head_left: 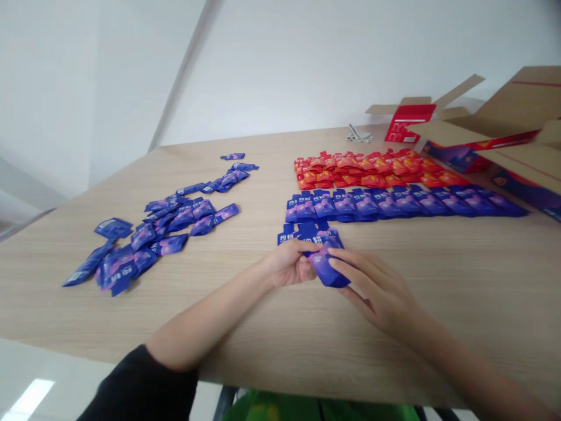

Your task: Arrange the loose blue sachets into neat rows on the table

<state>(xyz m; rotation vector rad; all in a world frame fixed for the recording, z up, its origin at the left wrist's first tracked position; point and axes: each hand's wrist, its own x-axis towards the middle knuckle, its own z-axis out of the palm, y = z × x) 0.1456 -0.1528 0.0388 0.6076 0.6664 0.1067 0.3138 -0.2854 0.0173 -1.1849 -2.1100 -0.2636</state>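
Between my two hands is a purple-blue pouch (328, 270), tilted, its printed face toward me. My left hand (291, 263) pinches its left edge with the thumb on top. The fingers of my right hand (372, 280) press on its right side. Just behind it, a few more purple-blue pouches (287, 234) lie on the table, partly hidden by the held one. Farther back runs a row of overlapping purple-blue pouches (377, 203), with rows of red-orange pouches (359, 168) behind it.
Loose purple-blue pouches (162, 225) lie scattered on the left of the wooden table (210, 327). Open cardboard boxes (491, 140) stand at the back right, beside a red box (407, 123). A crumpled whitish strip (359, 134) lies near the wall (307, 70).
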